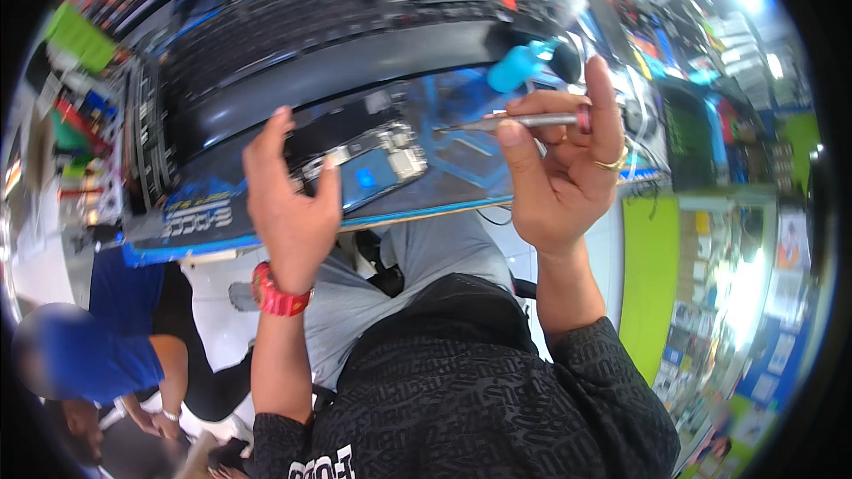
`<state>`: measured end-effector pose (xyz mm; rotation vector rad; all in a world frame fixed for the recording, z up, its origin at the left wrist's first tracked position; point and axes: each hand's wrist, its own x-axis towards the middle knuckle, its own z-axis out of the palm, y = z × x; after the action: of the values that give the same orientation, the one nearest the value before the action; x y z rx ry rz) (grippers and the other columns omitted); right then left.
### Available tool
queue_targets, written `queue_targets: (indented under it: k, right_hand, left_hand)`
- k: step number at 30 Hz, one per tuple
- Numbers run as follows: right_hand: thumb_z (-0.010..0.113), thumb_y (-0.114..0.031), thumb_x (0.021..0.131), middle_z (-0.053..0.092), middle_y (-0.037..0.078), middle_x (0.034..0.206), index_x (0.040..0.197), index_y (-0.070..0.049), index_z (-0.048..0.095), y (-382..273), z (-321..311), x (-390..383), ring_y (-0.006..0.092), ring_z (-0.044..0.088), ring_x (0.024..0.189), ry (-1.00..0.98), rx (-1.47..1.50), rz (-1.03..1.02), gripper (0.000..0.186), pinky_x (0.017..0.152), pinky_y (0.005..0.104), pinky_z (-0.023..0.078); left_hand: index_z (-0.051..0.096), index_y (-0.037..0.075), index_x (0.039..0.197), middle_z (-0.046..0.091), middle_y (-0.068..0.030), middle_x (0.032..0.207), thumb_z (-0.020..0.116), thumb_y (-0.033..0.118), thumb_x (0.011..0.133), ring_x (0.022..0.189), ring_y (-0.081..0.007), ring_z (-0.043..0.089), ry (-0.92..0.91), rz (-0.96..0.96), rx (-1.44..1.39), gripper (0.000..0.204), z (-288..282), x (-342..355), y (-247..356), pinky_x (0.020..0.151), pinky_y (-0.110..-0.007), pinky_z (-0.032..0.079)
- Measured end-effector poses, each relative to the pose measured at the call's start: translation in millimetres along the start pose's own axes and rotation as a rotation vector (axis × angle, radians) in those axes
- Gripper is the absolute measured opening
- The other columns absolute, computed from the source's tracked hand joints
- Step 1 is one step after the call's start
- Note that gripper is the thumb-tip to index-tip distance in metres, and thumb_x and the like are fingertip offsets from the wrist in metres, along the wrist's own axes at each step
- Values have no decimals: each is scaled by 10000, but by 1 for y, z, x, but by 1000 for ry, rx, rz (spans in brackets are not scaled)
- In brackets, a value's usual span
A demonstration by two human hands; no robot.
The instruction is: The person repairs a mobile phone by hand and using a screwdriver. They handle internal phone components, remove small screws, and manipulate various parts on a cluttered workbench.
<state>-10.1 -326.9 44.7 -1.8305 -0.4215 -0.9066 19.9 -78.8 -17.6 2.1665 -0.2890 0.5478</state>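
Observation:
An opened smartphone lies on the blue work mat near the table's front edge, its circuit board and inner parts bare. My left hand is at its left end, thumb and forefinger apart; whether the fingertips touch the phone I cannot tell. In my right hand is a thin precision screwdriver, pinched between thumb and fingers with the forefinger raised. Its tip points left and is to the right of the phone, apart from it.
A long black bar runs behind the phone, with dark racks of small parts beyond. A turquoise bottle stands at the back right. Cables hang at the table's right edge. A person in a blue shirt sits at the lower left.

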Motion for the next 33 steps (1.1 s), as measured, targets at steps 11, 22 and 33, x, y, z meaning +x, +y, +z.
queue_targets:
  k: [11,22,33]
  right_hand:
    - [572,122,1047,658,180,1160,1719,-53,96,32,-77,-90,219,724,970,151,-144,118,842,943,416,629]
    - [621,135,1018,654,184,1154,1697,-15,136,59,-75,-98,214,731,968,236,-89,135,848,821,286,593]
    - [638,124,1016,670,191,1149,1680,4,172,64,-78,-97,192,727,958,193,-135,161,821,811,268,582]
  left_hand:
    - [477,39,1587,606,-196,1377,765,-22,892,1250,-336,615,-19,-25,-14,755,3,-3,3,1091,-437,476]
    - [468,38,1596,605,-181,1363,771,-25,889,1251,-326,602,-15,-18,-21,772,4,-5,0,1094,-429,460]
    - [472,38,1593,607,-183,1370,774,-27,881,1256,-322,604,-17,-24,-19,777,5,-5,1,1091,-432,465]
